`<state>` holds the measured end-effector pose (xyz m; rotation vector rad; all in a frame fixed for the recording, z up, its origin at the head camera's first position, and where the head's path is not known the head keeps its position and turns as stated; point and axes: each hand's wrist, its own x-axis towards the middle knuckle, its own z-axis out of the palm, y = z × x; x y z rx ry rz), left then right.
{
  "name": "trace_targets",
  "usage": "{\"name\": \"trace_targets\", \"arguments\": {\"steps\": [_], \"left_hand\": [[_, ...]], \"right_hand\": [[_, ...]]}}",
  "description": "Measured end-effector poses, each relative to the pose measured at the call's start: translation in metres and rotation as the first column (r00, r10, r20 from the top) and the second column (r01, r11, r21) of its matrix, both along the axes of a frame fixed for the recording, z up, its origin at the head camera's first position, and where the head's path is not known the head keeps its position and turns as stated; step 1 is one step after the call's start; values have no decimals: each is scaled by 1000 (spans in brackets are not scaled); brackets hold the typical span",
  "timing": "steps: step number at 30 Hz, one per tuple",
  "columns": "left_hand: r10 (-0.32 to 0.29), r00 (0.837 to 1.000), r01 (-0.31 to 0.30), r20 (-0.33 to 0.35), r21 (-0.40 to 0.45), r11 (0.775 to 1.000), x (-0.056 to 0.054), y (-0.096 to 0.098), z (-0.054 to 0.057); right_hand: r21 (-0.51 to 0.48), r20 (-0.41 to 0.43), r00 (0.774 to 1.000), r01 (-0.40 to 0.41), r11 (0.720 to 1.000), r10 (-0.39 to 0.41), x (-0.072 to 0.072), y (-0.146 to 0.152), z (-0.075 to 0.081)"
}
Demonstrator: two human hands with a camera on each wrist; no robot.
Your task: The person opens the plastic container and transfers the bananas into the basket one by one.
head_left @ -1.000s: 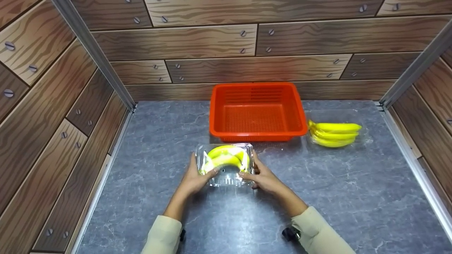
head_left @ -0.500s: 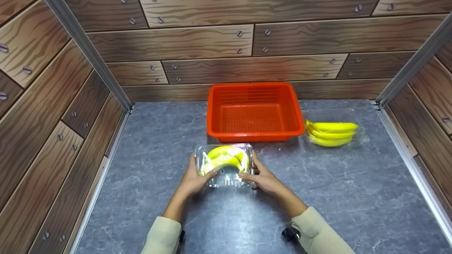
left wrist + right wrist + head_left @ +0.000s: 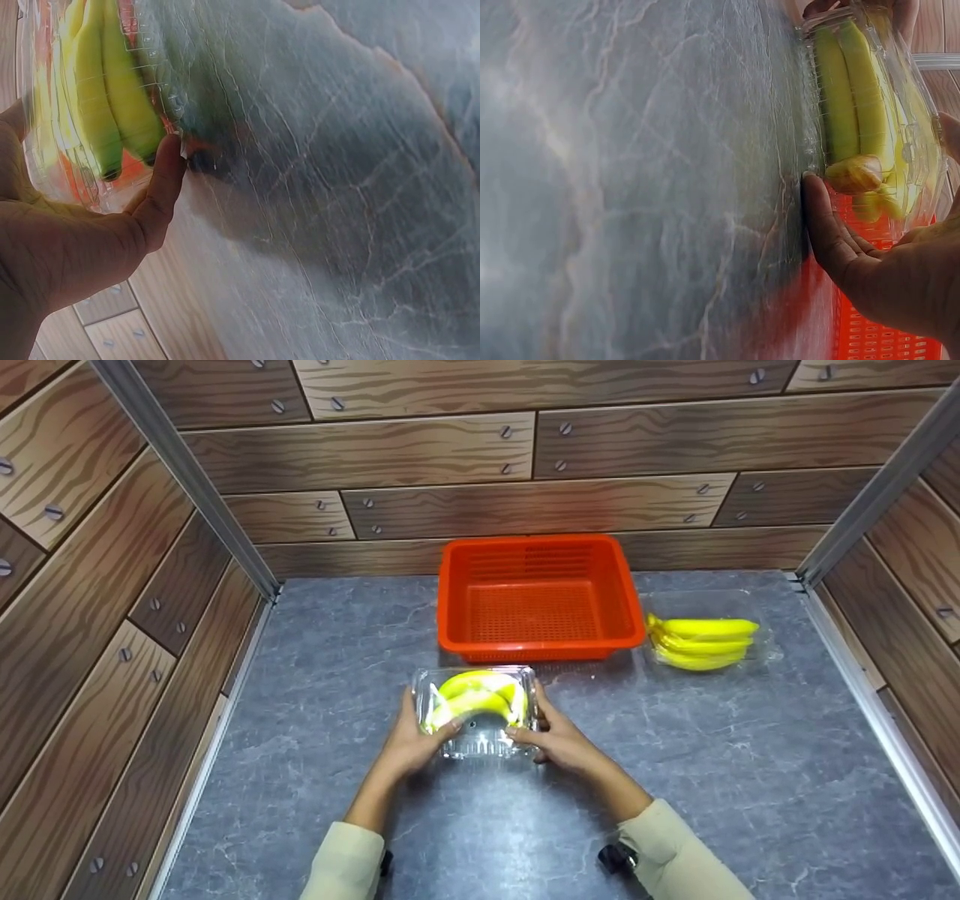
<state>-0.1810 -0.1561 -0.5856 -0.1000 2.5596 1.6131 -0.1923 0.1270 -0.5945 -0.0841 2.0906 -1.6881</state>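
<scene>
A clear plastic clamshell box (image 3: 480, 744) with yellow bananas (image 3: 474, 701) inside is held between both hands, in front of the orange basket. My left hand (image 3: 412, 741) grips its left side, thumb on top of the lid and fingers along the side. On the opposite side my right hand (image 3: 559, 739) grips it the same way, thumb over the near right corner. In the left wrist view, the box (image 3: 142, 82) shows with a fingertip at its lower edge. The right wrist view shows the banana stem end (image 3: 855, 174) through the clear wall, close over the table.
An orange perforated basket (image 3: 541, 651) stands against the back wooden wall (image 3: 540, 502). Right of it lies another clear package with a bunch of bananas (image 3: 705, 643). Metal-framed wood-patterned panels bound the grey marbled table (image 3: 337, 645) on the left and right.
The hands and the box keep the same place and grip. Only the head view has shifted slightly, so the basket and the other bananas appear a little further left.
</scene>
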Motion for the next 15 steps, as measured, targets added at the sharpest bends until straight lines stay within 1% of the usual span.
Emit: {"name": "trace_targets", "arguments": {"steps": [4, 8, 15], "left_hand": [[8, 1000, -8, 26, -6, 1000, 0, 0, 0], [12, 1000, -12, 21, -1, 1000, 0, 1, 0], [11, 1000, -11, 5, 5, 1000, -1, 1, -1]], "right_hand": [[-14, -2, 1000, -11, 1000, 11, 0, 0, 2], [-5, -8, 1000, -7, 1000, 7, 0, 0, 3], [7, 22, 999, 23, 1000, -23, 0, -1, 2]]}}
